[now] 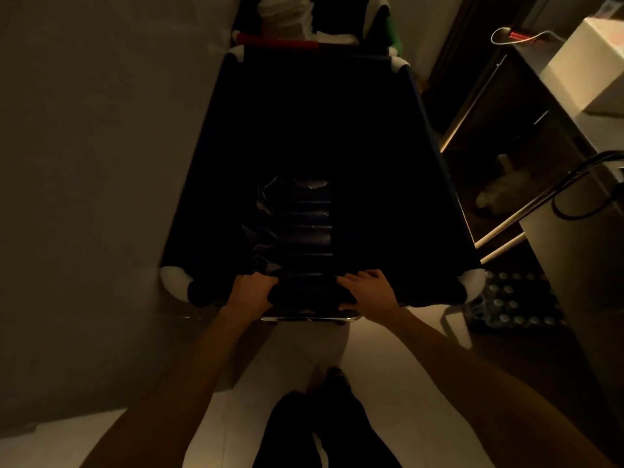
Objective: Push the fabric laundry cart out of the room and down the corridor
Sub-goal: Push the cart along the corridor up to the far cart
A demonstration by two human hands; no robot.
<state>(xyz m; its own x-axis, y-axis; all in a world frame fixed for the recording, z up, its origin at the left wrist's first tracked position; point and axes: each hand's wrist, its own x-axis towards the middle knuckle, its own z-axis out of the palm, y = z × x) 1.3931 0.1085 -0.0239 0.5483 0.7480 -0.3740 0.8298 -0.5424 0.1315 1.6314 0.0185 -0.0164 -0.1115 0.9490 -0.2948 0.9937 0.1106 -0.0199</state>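
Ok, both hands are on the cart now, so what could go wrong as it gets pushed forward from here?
The laundry cart fills most of the gap, so its right side may catch the wooden poles or the dark cabinet. A second loaded cart sits right ahead and could block it. Left hand and right hand grip soft fabric near the middle, so steering may be sloppy.

Pretty dim in here. Plain grey wall (84,130) runs down the left side, pale floor (388,359) underneath. Over on the right there's a dark cabinet (489,123) with a white box (587,62) sitting on the counter (526,59) above it, and a white cable (520,35) looped just behind the box. Lower down, a dotted floor mat (513,302) lies by two pale poles (503,228) that lean at an angle. A black cord (574,211) droops near them.
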